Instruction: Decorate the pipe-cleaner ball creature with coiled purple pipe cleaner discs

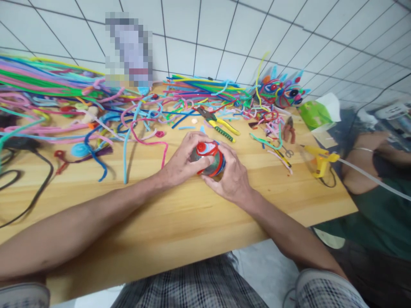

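Note:
Between my two hands is a rounded, clear-looking ornament [207,163] trimmed with red, white and blue pipe cleaners. My left hand [186,156] grips it from the left, its thumb lying across the front. The fingers of my right hand [233,173] curl round its right side, with the thumb below. My hands cover much of it, so its full shape is hidden. Just beyond it on the wooden table [180,226] lie yellow-and-green-handled pliers [220,125]. A pink pipe cleaner [165,149] curves near my left hand.
Bundles of coloured pipe cleaners [41,81] line the back and left. At right are a yellow glue gun [321,160], red-handled pliers [290,130], small scissors [288,151] and decorated figures [282,92]. A black cable [41,194] lies left. Another person [379,188] sits at the right edge.

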`<action>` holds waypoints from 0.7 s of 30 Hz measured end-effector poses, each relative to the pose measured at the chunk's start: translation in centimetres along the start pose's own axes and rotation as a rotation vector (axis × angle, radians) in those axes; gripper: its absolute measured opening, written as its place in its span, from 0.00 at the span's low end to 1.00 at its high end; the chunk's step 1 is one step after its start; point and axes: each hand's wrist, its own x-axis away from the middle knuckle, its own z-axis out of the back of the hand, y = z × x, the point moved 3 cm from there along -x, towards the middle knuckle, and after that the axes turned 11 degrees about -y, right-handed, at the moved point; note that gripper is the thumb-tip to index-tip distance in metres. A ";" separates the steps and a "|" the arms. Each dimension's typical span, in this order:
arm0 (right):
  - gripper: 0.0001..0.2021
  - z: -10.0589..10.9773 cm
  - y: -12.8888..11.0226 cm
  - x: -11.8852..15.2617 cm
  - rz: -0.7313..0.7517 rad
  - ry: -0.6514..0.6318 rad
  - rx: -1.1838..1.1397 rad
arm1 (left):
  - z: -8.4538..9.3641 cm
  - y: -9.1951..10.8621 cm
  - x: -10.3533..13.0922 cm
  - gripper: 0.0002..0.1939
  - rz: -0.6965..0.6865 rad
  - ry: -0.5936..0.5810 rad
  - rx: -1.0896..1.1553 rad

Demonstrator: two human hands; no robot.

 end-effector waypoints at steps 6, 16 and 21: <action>0.49 -0.1 -0.1 0.1 0.011 -0.010 0.034 | -0.2 0.0 0.0 0.16 -0.008 0.039 0.005; 0.51 -0.2 0.1 0.0 0.004 -0.009 0.048 | -0.2 0.0 -0.1 0.14 0.013 0.047 0.056; 0.50 -0.1 0.3 0.1 0.027 -0.005 0.053 | -0.1 0.2 -0.1 0.15 0.011 0.040 0.053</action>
